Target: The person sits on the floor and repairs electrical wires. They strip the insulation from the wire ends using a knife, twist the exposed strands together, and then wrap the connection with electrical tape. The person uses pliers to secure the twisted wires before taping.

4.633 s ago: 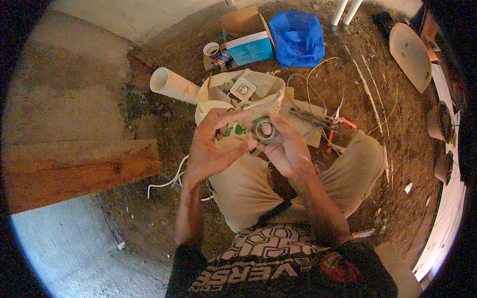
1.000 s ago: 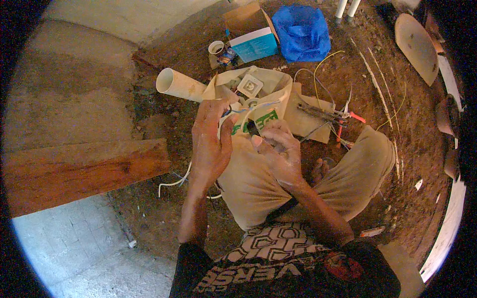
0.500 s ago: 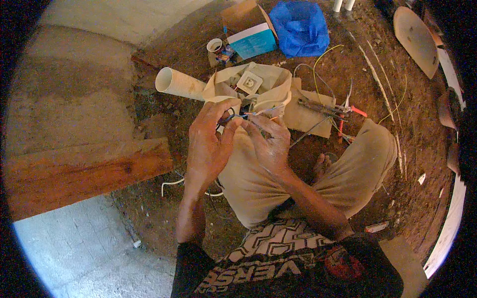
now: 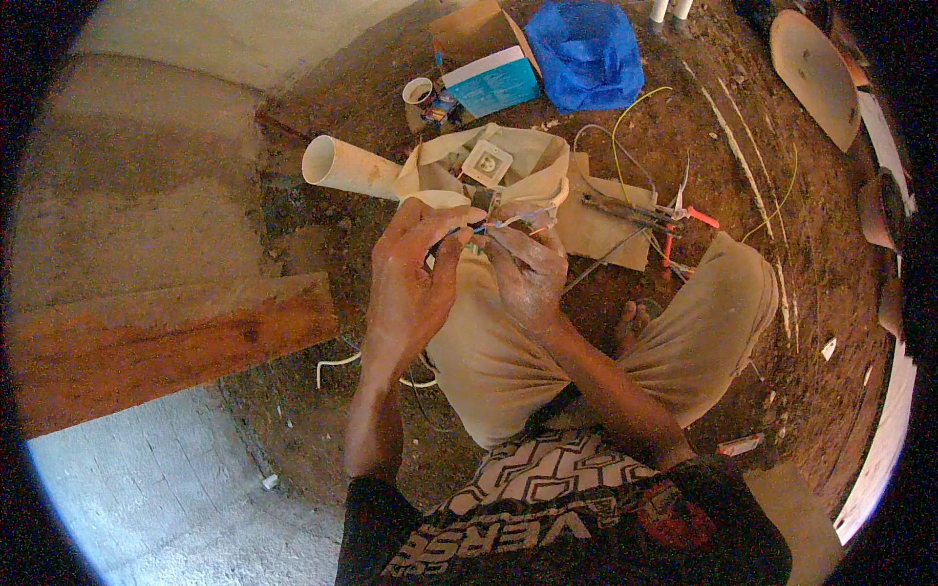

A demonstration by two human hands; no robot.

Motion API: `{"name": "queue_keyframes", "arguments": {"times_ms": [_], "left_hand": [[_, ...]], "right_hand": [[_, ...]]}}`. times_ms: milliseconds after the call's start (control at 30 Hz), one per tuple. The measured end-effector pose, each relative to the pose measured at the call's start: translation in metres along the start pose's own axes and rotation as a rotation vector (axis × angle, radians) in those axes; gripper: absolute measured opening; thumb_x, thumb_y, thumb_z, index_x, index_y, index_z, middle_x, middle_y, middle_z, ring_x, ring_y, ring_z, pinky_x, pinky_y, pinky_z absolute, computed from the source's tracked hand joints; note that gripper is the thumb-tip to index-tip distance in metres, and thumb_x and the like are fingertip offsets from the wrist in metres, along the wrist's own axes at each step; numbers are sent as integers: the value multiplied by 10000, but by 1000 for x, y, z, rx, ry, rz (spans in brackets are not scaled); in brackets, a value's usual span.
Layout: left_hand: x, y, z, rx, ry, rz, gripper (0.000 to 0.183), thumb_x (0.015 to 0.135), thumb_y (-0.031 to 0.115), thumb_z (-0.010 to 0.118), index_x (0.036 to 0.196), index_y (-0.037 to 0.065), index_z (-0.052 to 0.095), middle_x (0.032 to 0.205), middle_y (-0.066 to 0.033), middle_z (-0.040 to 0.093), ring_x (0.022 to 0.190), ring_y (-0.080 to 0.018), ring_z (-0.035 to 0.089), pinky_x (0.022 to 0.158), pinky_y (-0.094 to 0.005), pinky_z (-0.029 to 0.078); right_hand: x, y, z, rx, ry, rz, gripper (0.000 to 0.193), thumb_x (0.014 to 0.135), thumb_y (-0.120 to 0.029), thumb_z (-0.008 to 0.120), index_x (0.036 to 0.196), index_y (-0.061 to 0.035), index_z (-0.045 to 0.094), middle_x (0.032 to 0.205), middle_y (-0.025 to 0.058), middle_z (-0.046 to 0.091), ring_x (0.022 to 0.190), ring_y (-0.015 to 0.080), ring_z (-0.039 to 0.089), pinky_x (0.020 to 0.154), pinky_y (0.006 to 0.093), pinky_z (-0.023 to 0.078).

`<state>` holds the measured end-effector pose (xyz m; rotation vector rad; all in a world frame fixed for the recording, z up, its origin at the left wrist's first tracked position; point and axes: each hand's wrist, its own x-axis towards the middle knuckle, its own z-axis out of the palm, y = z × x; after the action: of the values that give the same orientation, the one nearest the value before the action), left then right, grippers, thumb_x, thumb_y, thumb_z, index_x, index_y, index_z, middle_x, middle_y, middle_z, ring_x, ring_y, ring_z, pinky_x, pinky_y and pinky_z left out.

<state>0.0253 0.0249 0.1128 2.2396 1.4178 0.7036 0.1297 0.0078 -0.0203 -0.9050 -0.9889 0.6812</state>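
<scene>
Taking my meeting fingertips as the centre of a clock, brown earth floor [image 4: 811, 293] spreads widest around me. My legs, in tan trousers [image 4: 493, 371], fold across it from five to six o'clock. A thick wooden beam [image 4: 176, 342] juts in between eight and nine. A cream sack [image 4: 537, 166] gapes open at twelve, just beyond my hands, with a crumpled blue bag [image 4: 589, 61] further off at one and an open cardboard box [image 4: 493, 83] with a teal side at twelve, beyond the sack. My left hand [image 4: 415, 259] comes in curled, its thumb and fingers pinched together on thin wires [image 4: 523, 219]; my right hand [image 4: 532, 283] meets it from four o'clock, thumb and fingertips also clamped on those wires. A white pipe [image 4: 357, 171] leans against the sack at ten. A tool with red handles [image 4: 702, 217] lies at three, and a pale square fitting [image 4: 487, 163] sits in the sack. Smallest are the wires themselves, pale and bluish, running from between my fingertips toward two o'clock, in front of the sack's near edge.
</scene>
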Motion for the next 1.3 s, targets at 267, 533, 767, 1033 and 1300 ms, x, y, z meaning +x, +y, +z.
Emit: {"name": "queue_keyframes", "arguments": {"times_ms": [267, 533, 767, 1033, 1300], "left_hand": [[0, 0, 1, 23, -14, 1, 281, 873, -43, 637, 1119, 79, 696, 885, -117, 582, 760, -244, 597, 678, -353, 493], [2, -2, 4, -35, -8, -11, 329, 854, 2, 672, 1177, 62, 650, 915, -131, 600, 777, -256, 606, 699, -364, 500], [2, -8, 6, -14, 52, 101, 301, 849, -21, 669, 1130, 86, 697, 899, -123, 601, 776, -246, 613, 696, -358, 507], [-1, -10, 8, 21, 48, 106, 365, 811, -113, 648, 1100, 100, 716, 873, -105, 588, 770, -256, 611, 670, -352, 504], [-2, -13, 16, 49, 210, 149, 365, 735, -118, 704, 1000, 128, 753, 838, -95, 627, 765, -253, 622, 667, -341, 515]], "right_hand": [[2, -2, -8, -94, -68, -18, 234, 785, 131, 708, 997, 31, 707, 1009, 135, 642, 849, 230, 640, 710, 327, 535], [5, 4, -5, -72, -9, -29, 145, 782, 21, 759, 919, -1, 717, 1000, 138, 662, 879, 256, 668, 744, 350, 548], [10, 6, -8, -52, -33, -83, 181, 765, 154, 703, 897, 31, 683, 1033, 130, 629, 865, 224, 624, 710, 323, 520], [4, 29, -8, -54, 12, -229, 312, 755, 166, 698, 1005, -21, 696, 1068, 170, 632, 908, 259, 649, 757, 340, 558], [6, 14, -8, -57, -48, -220, 309, 747, 150, 712, 1009, -12, 688, 1020, 154, 626, 900, 256, 638, 754, 340, 541]]}}
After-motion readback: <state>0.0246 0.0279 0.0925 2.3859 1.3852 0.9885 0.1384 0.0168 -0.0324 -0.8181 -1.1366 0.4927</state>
